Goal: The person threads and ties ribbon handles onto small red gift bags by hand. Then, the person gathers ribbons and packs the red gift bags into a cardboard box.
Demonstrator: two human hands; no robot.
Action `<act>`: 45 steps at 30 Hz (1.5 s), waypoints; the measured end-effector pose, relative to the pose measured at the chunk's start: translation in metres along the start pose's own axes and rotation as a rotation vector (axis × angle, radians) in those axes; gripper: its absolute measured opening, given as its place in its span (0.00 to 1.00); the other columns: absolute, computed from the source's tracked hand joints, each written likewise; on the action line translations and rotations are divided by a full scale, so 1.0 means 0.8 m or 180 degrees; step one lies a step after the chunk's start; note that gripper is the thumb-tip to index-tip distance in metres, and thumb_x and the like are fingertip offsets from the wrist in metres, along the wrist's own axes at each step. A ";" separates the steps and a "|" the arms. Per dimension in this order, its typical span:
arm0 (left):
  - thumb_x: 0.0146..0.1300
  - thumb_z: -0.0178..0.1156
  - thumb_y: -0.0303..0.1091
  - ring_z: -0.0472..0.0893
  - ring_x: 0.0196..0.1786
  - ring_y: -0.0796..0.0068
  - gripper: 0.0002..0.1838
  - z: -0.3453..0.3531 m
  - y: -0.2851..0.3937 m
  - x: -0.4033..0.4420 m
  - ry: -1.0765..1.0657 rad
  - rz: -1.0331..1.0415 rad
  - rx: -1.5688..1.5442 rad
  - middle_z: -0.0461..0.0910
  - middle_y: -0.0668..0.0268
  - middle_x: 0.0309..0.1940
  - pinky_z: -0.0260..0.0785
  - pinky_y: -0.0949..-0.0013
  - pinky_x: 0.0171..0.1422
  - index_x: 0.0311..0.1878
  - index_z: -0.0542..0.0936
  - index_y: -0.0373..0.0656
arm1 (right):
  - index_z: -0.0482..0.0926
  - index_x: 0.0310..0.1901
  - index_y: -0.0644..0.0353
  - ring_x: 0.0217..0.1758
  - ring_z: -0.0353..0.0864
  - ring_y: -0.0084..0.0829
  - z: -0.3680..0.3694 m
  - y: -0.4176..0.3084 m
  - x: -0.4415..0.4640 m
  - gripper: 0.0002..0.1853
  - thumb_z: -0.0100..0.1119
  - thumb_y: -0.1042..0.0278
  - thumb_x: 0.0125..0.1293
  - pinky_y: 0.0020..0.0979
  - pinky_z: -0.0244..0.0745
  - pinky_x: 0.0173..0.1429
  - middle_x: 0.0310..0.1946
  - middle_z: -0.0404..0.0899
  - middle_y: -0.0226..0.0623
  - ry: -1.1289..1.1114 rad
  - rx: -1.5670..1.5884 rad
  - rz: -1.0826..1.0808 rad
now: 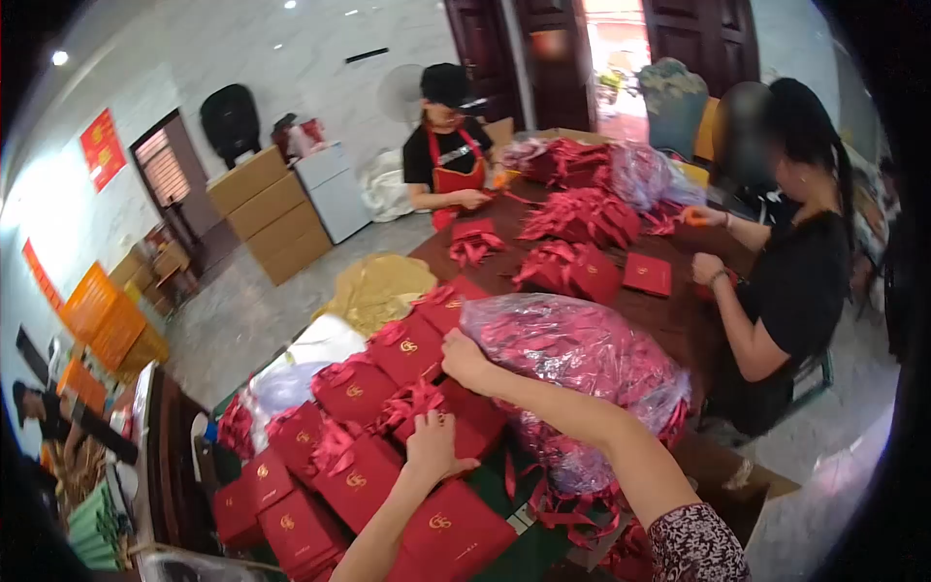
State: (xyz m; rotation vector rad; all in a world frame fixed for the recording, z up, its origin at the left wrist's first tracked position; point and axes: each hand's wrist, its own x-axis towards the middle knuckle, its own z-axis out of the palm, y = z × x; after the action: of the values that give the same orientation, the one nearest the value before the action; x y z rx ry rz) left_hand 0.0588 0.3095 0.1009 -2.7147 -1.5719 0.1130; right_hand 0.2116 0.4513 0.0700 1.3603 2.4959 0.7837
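Observation:
Red gift bags with gold emblems and pink ribbon handles lie in overlapping rows on the table before me. My left hand (433,446) grips the near side of one red gift bag (473,415), its fingers over the ribbons and its thumb stretched along the side. At that bag's far edge, my right hand (467,361) has its fingers curled, partly hidden from view. Just right of my right hand bulges a clear plastic sack (582,354) full of red ribboned pieces. Another emblem bag (407,347) lies left of my right hand, and a larger one (451,533) below my left.
Two co-workers handle red bags across the brown table (684,325): one person in a red apron (458,179), another in a black top (805,272). More ribboned bags (587,215) pile between them. An open cardboard box (742,485) stands at lower right. Cartons (272,213) are stacked by the wall.

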 end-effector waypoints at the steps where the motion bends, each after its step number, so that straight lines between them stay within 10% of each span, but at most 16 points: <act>1: 0.39 0.77 0.65 0.71 0.60 0.50 0.53 0.002 -0.001 0.000 0.0021 0.0030 0.0028 0.70 0.54 0.57 0.79 0.54 0.52 0.63 0.70 0.39 | 0.90 0.40 0.46 0.53 0.81 0.31 0.004 0.001 -0.008 0.12 0.55 0.63 0.64 0.40 0.63 0.64 0.41 0.88 0.32 0.0032 -0.0260 -0.0023; 9: 0.38 0.71 0.76 0.77 0.58 0.48 0.57 -0.027 -0.014 0.014 -0.0375 -0.0001 -0.0257 0.72 0.47 0.57 0.75 0.47 0.56 0.62 0.73 0.38 | 0.82 0.61 0.51 0.68 0.74 0.39 0.002 -0.006 -0.011 0.24 0.52 0.50 0.70 0.52 0.61 0.73 0.63 0.79 0.36 -0.1247 -0.0171 -0.0164; 15: 0.63 0.68 0.48 0.77 0.56 0.52 0.34 -0.036 -0.015 0.068 0.0754 0.0352 -0.0991 0.71 0.48 0.57 0.73 0.51 0.59 0.65 0.69 0.38 | 0.89 0.48 0.54 0.56 0.85 0.40 -0.006 0.020 -0.007 0.16 0.60 0.59 0.62 0.55 0.70 0.66 0.50 0.87 0.36 -0.0840 0.1199 0.0285; 17: 0.68 0.64 0.37 0.77 0.55 0.59 0.31 -0.026 0.013 0.090 0.1575 -0.0367 -0.2830 0.71 0.51 0.57 0.72 0.56 0.59 0.69 0.65 0.39 | 0.88 0.37 0.57 0.51 0.86 0.44 -0.003 0.029 -0.008 0.12 0.59 0.62 0.60 0.47 0.77 0.59 0.37 0.88 0.41 -0.0037 0.2625 0.0779; 23: 0.76 0.50 0.52 0.73 0.60 0.67 0.32 0.012 0.040 0.143 0.0607 -0.0837 -0.5186 0.72 0.62 0.62 0.68 0.66 0.61 0.75 0.61 0.43 | 0.88 0.30 0.57 0.43 0.84 0.47 0.024 0.044 -0.041 0.11 0.63 0.60 0.53 0.46 0.80 0.48 0.33 0.84 0.46 0.1158 0.2332 0.0621; 25: 0.76 0.49 0.55 0.78 0.53 0.72 0.24 0.007 0.072 0.144 0.0391 -0.0849 -0.6287 0.78 0.69 0.55 0.70 0.64 0.54 0.62 0.74 0.47 | 0.87 0.28 0.56 0.44 0.84 0.47 0.010 0.055 -0.058 0.11 0.63 0.58 0.53 0.47 0.79 0.45 0.34 0.83 0.47 0.0948 0.2280 0.0728; 29: 0.76 0.45 0.61 0.77 0.59 0.68 0.32 -0.047 0.137 0.121 0.0643 -0.1925 -0.6644 0.77 0.65 0.60 0.68 0.62 0.64 0.67 0.71 0.44 | 0.84 0.26 0.56 0.41 0.83 0.46 0.031 0.067 -0.068 0.10 0.61 0.59 0.54 0.47 0.77 0.40 0.34 0.81 0.43 0.0944 0.2655 0.0743; 31: 0.77 0.42 0.62 0.75 0.61 0.72 0.34 0.021 0.135 0.152 0.0978 -0.1552 -0.6544 0.76 0.67 0.63 0.66 0.64 0.67 0.69 0.71 0.41 | 0.84 0.30 0.56 0.41 0.82 0.45 0.045 0.074 -0.088 0.08 0.59 0.63 0.55 0.45 0.77 0.42 0.36 0.81 0.42 0.1863 0.2733 0.0413; 40: 0.79 0.38 0.54 0.67 0.70 0.67 0.32 0.036 0.150 0.132 0.1080 -0.0960 -0.5584 0.69 0.57 0.68 0.57 0.67 0.73 0.71 0.66 0.36 | 0.82 0.31 0.60 0.41 0.81 0.43 0.040 0.095 -0.114 0.06 0.60 0.68 0.53 0.41 0.77 0.45 0.35 0.79 0.41 0.2001 0.2881 0.0169; 45: 0.74 0.56 0.39 0.68 0.69 0.67 0.28 0.052 0.127 0.073 0.1219 -0.0708 -0.4732 0.70 0.54 0.67 0.59 0.69 0.72 0.71 0.65 0.34 | 0.82 0.33 0.59 0.44 0.80 0.43 0.011 0.084 -0.119 0.06 0.57 0.70 0.57 0.43 0.75 0.50 0.37 0.78 0.40 0.1667 0.2670 0.0435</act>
State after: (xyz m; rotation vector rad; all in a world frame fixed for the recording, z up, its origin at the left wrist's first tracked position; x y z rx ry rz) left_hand 0.1729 0.3079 0.0518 -2.7421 -2.2357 -2.1957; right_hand 0.3174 0.4056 0.0908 1.7385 3.3921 0.0607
